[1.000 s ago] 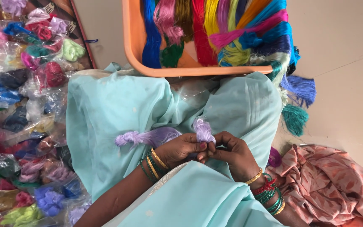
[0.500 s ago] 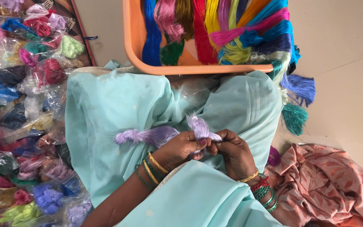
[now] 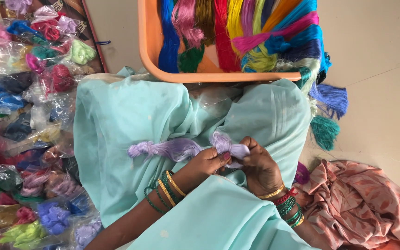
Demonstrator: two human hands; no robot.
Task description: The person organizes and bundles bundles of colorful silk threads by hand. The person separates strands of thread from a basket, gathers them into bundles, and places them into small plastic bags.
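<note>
Both hands meet over my lap, which is draped in pale turquoise cloth. My left hand and my right hand pinch a small lilac thread tassel between the fingertips. A longer hank of lilac thread trails from the tassel to the left across the cloth. Bangles ring both wrists.
An orange plastic tray with several coloured thread hanks stands just beyond my knees. Teal and purple tassels hang off its right side. Many clear bags of coloured thread pile up at the left. Pink printed cloth lies at the lower right.
My hands have turned the lilac tassel a little between the fingers. The view has shifted slightly; the hank on my lap stays in place.
</note>
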